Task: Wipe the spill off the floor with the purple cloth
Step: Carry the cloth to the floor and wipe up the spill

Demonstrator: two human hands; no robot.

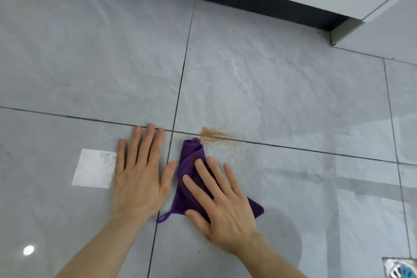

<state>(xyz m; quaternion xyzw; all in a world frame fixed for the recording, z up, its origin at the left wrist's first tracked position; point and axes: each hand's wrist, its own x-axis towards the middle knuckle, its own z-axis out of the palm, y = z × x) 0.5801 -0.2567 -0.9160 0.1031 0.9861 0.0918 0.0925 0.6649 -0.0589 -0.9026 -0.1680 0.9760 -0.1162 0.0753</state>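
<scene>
We are mid-wipe, it seems — our right hand (222,205) presses flat, fingers spread, on the cloth (191,165), whose bunched tip touches the spill (214,134) on the grout line. Left hand (140,176) lies open on the floor (293,97), empty. Next, we judge — push the cloth forward and right over the stain.

Two bare forearms enter from the bottom edge, uncovered along their whole visible length; any sleeve lies outside the picture. The left hand (137,178) and the right hand (222,204) are both ungloved. No ring shows on any visible finger, and neither wrist carries a watch or band. The fingers are slender, with short, unpainted nails trimmed close to the fingertips. Slight motion blur softens the right hand's outline.
</scene>
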